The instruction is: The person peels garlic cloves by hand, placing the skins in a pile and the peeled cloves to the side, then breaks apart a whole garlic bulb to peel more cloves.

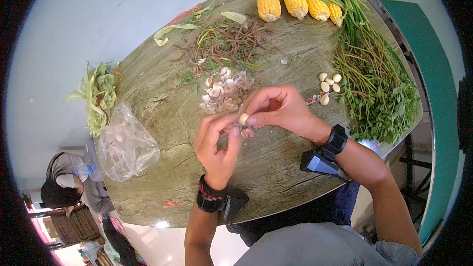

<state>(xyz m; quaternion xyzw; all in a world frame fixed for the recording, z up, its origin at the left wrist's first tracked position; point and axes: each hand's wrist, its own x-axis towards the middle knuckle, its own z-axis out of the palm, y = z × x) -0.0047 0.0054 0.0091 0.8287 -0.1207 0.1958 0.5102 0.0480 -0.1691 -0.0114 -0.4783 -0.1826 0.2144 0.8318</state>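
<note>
Between both hands, over the middle of the table, is a garlic clove (243, 118), pale at the top with papery skin lower down. My left hand (217, 144) pinches it from the left, thumb and fingers closed together. From the right, my right hand (283, 111) grips it with thumb and forefinger. Just beyond the fingers lies a heap of garlic skins (224, 91). Several peeled garlic cloves (325, 86) rest to the right of my right hand.
Corn cobs (269, 0) lie at the far edge, beside long green stems and leafy greens (377, 83). Plant trimmings (229, 42) are piled behind the skins. A clear plastic bag (127, 143) and corn husks (101, 93) sit at the left edge. Another person (74, 182) is at lower left.
</note>
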